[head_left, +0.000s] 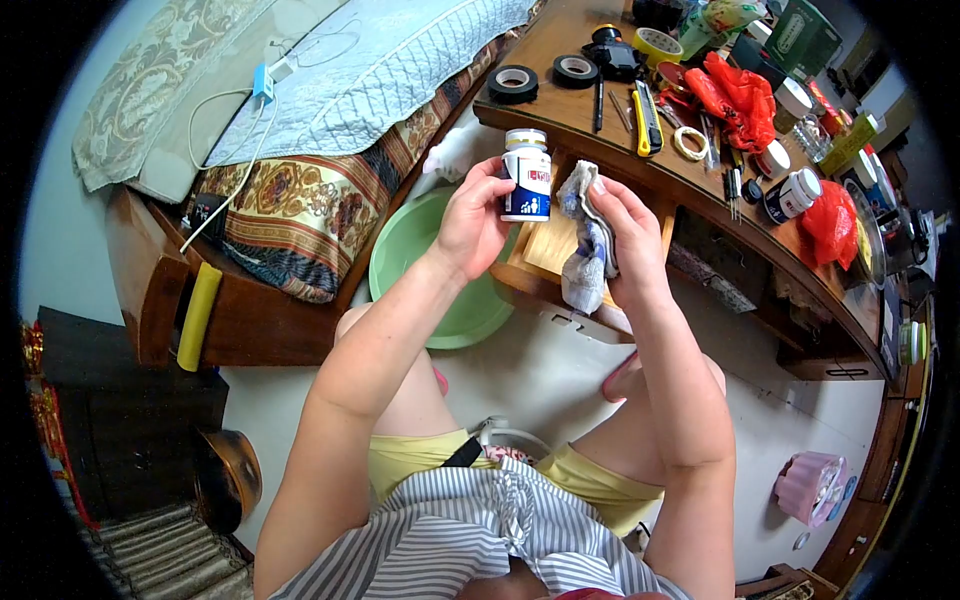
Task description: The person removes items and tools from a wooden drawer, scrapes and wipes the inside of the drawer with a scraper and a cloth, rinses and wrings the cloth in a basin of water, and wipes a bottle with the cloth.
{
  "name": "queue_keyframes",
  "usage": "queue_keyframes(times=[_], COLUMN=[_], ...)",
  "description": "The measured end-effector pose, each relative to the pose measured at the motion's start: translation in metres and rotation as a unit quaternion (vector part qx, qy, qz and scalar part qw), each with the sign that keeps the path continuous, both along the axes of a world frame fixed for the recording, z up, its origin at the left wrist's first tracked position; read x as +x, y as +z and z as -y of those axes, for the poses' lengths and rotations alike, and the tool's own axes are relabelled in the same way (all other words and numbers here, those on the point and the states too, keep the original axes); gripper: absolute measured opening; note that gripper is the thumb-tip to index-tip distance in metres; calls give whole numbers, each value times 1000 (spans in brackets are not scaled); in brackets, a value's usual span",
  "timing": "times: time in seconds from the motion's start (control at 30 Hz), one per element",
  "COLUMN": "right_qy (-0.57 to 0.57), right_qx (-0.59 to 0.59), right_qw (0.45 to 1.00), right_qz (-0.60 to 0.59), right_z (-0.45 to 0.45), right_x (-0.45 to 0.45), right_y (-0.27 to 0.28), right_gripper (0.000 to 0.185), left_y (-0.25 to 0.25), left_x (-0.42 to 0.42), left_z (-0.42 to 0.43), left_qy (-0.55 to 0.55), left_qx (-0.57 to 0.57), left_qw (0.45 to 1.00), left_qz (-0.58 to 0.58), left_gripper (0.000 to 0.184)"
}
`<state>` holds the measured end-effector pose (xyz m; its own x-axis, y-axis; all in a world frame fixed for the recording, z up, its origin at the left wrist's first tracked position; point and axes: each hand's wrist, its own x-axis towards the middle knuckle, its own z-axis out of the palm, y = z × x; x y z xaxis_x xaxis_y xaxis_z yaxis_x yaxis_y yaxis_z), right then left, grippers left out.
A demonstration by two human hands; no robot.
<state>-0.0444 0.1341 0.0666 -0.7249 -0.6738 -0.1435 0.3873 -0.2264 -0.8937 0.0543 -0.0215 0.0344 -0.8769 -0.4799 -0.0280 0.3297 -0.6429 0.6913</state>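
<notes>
My left hand (475,222) is closed around a small white and blue pill bottle (527,178), held upright with its label showing. In my right hand (628,235) is a crumpled grey-white cloth (590,240) with blue patches, pinched at the top and hanging down. Bottle and cloth are a short gap apart. Behind them is an open wooden drawer (548,252) at the front of the brown desk. Below and left of the bottle stands a green basin (425,270) on the floor.
Black tape rolls (513,84), a yellow utility knife (647,118), a red plastic bag (733,100) and another white bottle (792,195) crowd the desk. A patterned sofa cushion (300,220) lies at the left. A pink bin (808,487) stands on the floor at right.
</notes>
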Motion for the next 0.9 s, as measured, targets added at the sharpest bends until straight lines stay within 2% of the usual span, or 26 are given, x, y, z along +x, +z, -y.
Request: queue_keyframes(times=[0.53,0.9], right_qy=[-1,3], right_qx=[10,0], right_qw=[1000,1000], right_qz=[-5,-3], right_z=[0,-1], right_x=[-1,0], right_y=[0,1], right_gripper=[32,34], left_y=[4,6], left_x=[2,2], left_z=[0,1], left_qy=[-15,-78], left_qx=[17,46], left_qw=[1000,994], left_qz=[-18,-59], left_gripper=[44,45])
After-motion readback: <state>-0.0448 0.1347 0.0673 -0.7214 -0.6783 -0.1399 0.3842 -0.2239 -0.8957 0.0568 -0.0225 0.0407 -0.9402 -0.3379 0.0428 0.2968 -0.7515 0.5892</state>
